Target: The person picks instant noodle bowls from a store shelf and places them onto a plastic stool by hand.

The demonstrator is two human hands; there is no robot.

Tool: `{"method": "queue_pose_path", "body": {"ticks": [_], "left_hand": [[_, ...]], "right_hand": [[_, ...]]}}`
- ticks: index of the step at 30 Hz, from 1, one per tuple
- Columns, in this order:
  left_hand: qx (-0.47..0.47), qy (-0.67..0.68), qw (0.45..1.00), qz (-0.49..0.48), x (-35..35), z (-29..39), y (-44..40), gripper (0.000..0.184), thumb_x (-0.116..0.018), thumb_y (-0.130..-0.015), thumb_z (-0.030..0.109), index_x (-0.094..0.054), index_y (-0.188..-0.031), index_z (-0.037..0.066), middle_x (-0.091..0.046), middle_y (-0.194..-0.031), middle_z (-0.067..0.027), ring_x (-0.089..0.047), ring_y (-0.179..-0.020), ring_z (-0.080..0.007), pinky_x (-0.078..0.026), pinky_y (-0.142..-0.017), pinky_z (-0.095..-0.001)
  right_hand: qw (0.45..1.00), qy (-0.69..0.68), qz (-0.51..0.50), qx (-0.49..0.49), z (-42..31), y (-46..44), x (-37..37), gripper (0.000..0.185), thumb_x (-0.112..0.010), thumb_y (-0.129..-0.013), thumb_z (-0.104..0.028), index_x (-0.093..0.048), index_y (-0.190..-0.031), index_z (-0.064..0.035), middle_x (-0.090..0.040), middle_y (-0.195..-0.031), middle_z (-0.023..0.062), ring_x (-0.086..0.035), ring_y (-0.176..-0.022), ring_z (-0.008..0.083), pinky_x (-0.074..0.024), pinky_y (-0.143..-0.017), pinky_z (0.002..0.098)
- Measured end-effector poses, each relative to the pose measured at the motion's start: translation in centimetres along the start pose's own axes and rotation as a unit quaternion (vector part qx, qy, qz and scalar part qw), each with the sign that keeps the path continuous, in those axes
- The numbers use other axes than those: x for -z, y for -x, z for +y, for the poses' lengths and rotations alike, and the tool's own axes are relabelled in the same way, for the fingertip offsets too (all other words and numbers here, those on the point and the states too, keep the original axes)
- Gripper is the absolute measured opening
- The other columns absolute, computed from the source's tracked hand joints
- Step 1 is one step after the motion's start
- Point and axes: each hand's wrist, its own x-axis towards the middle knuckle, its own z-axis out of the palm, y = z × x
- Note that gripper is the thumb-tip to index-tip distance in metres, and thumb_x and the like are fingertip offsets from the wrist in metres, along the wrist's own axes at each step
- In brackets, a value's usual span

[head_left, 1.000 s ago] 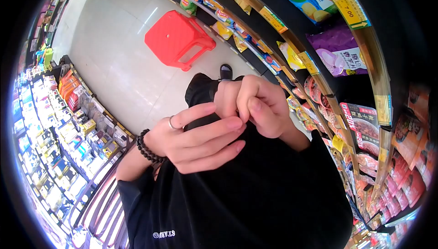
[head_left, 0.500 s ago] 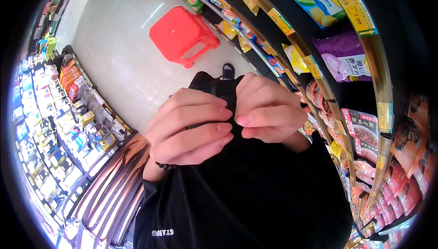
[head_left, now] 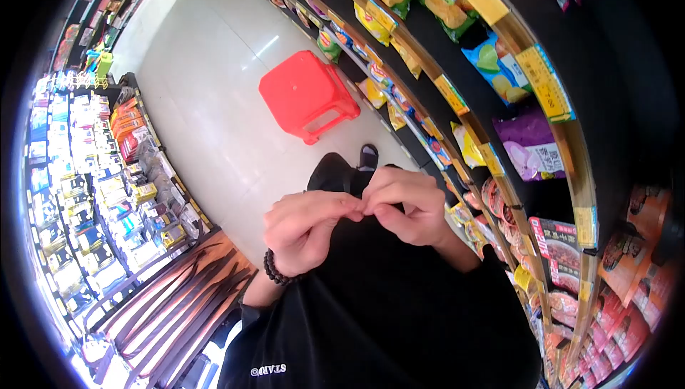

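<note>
My left hand [head_left: 303, 228], with a dark beaded bracelet [head_left: 273, 268] at its wrist, is closed in a pinch in front of my black top [head_left: 378, 303]. Facing it, my right hand [head_left: 408, 203] has its fingers curled and the thumb pressed near the index fingertip. The fingertips of both hands meet at the middle. Whether anything small sits between them I cannot make out. Below the hands are my dark trouser leg [head_left: 332, 171] and a sandalled foot [head_left: 368, 157].
A red plastic stool [head_left: 303, 93] stands on the pale tiled floor [head_left: 207, 96] ahead. Snack shelves run along the right, with a purple chip bag [head_left: 529, 146] and price tags. On the left is a rack of small packaged goods [head_left: 93, 189], near a striped brown surface [head_left: 178, 303].
Both hands have turned and drawn together so their fingertips now touch; before, a small gap lay between them. The view has shifted, and the stool appears lower and further right.
</note>
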Motion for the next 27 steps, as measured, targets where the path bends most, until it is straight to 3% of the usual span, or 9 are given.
{"method": "queue_pose_path", "body": {"ticks": [5, 6, 9, 10, 12, 13, 14, 19, 27], "left_hand": [[0.041, 0.036, 0.998, 0.021, 0.8, 0.2, 0.0, 0.014, -0.050, -0.088, -0.010, -0.060, -0.098, -0.006, -0.065, -0.090, -0.0243, -0.065, -0.071, -0.0254, -0.055, -0.060, -0.0306], [0.104, 0.087, 0.990, 0.047, 0.6, 0.7, 0.2, 0.006, -0.057, -0.088, -0.001, -0.060, -0.094, -0.003, -0.065, -0.084, -0.0194, -0.063, -0.069, -0.0245, -0.053, -0.062, -0.0335], [0.107, 0.290, 0.945, 0.106, 1.4, -0.7, 0.2, 0.018, -0.071, -0.074, -0.004, -0.063, -0.091, -0.003, -0.065, -0.083, -0.0141, -0.062, -0.083, -0.0252, -0.051, -0.076, -0.0373], [0.096, 0.347, 0.921, 0.152, 0.8, -1.0, 0.0, 0.023, -0.069, -0.083, 0.021, -0.059, -0.093, 0.003, -0.058, -0.083, -0.0085, -0.055, -0.089, -0.0248, -0.043, -0.085, -0.0409], [0.156, 0.564, 0.791, 0.179, 1.6, -0.4, -0.9, 0.030, -0.057, -0.089, 0.036, -0.056, -0.093, 0.005, -0.052, -0.083, -0.0058, -0.050, -0.087, -0.0222, -0.039, -0.085, -0.0393], [0.179, 0.660, 0.704, 0.191, 2.1, -0.3, -1.2, 0.037, -0.050, -0.093, 0.043, -0.054, -0.093, 0.007, -0.049, -0.083, -0.0044, -0.047, -0.086, -0.0209, -0.037, -0.084, -0.0385], [0.164, 0.693, 0.673, 0.201, 2.4, -0.9, -1.1, 0.048, -0.033, -0.095, 0.053, -0.049, -0.085, 0.010, -0.041, -0.078, -0.0018, -0.039, -0.078, -0.0170, -0.033, -0.077, -0.0334], [0.122, 0.711, 0.651, 0.236, 4.3, -2.4, -1.3, 0.042, -0.038, -0.095, 0.049, -0.046, -0.079, 0.010, -0.037, -0.074, -0.0010, -0.035, -0.071, -0.0149, -0.030, -0.069, -0.0306], [0.125, 0.723, 0.633, 0.247, 7.5, -3.7, -2.5, 0.038, -0.042, -0.094, 0.045, -0.044, -0.077, 0.011, -0.037, -0.071, 0.0008, -0.035, -0.068, -0.0130, -0.030, -0.067, -0.0298]], "right_hand": [[0.993, -0.066, 0.004, -0.100, 0.9, -0.6, -0.3, 0.015, -0.052, -0.086, 0.010, -0.060, -0.097, 0.0062, -0.061, -0.083, 0.0135, -0.059, -0.072, 0.0177, -0.0472, -0.066, 0.0277], [0.989, -0.082, 0.009, -0.120, 0.9, -0.9, -0.5, 0.014, -0.051, -0.086, 0.010, -0.060, -0.097, 0.0061, -0.061, -0.083, 0.0137, -0.059, -0.071, 0.0176, -0.0472, -0.066, 0.0278], [0.986, -0.101, -0.010, -0.131, 1.1, -2.2, -0.8, 0.014, -0.048, -0.094, -0.003, -0.060, -0.089, 0.0038, -0.061, -0.078, 0.0093, -0.059, -0.069, 0.0146, -0.0465, -0.065, 0.0251], [0.987, -0.111, -0.037, -0.110, 1.9, -2.5, -0.5, 0.018, -0.047, -0.096, -0.006, -0.059, -0.086, 0.0038, -0.061, -0.078, 0.0094, -0.059, -0.069, 0.0146, -0.0460, -0.065, 0.0253], [0.984, -0.114, -0.040, -0.131, 1.8, -3.5, -1.1, 0.034, -0.038, -0.101, -0.020, -0.055, -0.083, 0.0031, -0.059, -0.079, 0.0097, -0.056, -0.069, 0.0155, -0.0439, -0.066, 0.0262], [0.966, -0.202, -0.021, -0.159, 2.1, -3.9, -1.6, 0.033, -0.037, -0.102, -0.020, -0.054, -0.084, 0.0022, -0.057, -0.079, 0.0094, -0.055, -0.069, 0.0160, -0.0436, -0.066, 0.0270], [0.939, -0.288, -0.001, -0.187, 2.4, -4.4, -2.0, 0.033, -0.036, -0.102, -0.021, -0.053, -0.085, 0.0014, -0.056, -0.078, 0.0092, -0.054, -0.070, 0.0166, -0.0434, -0.067, 0.0278], [0.761, -0.586, 0.065, -0.271, 3.5, -7.7, -3.5, 0.034, -0.027, -0.102, -0.029, -0.039, -0.078, -0.0085, -0.041, -0.071, 0.0037, -0.040, -0.067, 0.0160, -0.0352, -0.066, 0.0302], [0.727, -0.609, 0.065, -0.311, 4.5, -11.3, -6.7, 0.034, -0.030, -0.100, -0.030, -0.037, -0.073, -0.0111, -0.036, -0.068, 0.0010, -0.036, -0.063, 0.0129, -0.0321, -0.063, 0.0282]]}}
